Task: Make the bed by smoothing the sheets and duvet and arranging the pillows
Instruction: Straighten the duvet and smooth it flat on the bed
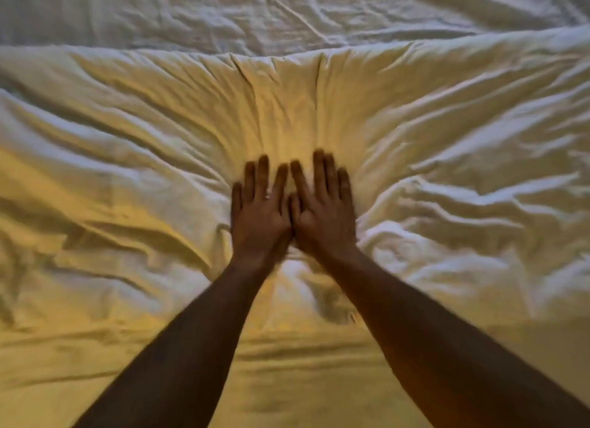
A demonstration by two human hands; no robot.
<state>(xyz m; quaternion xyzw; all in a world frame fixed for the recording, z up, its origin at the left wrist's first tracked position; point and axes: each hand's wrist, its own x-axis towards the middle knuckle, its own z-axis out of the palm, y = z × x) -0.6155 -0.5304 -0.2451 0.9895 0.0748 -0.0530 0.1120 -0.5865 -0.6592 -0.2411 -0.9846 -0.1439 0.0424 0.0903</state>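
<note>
— Duvet (319, 114) work, then. What are the hands doing on it?

— Both lie flat, palms down, fingers straight and a little spread. The left hand (260, 209) and the right hand (322, 209) sit side by side, touching along the thumbs, pressing into the middle of the duvet. The fabric dents under them and creases fan away from that spot.

— So the duvet is right under the palms?

— Yes, directly beneath, and it runs out past both forearms to either side and towards the person. Its far edge is a puffed ridge ahead of the fingertips. Beyond that ridge lies the sheet (223, 12), uncovered.

— How far along would you say?

— Early to middle, I'd judge. The duvet is spread over the bed, but deep wrinkles remain left and right of the hands, and the sheet beyond is heavily crumpled. The fingertips are blurred, so I can't be sure whether they are sliding or resting.

— Pillows?

— None in view; arranging them appears still to come.
</note>
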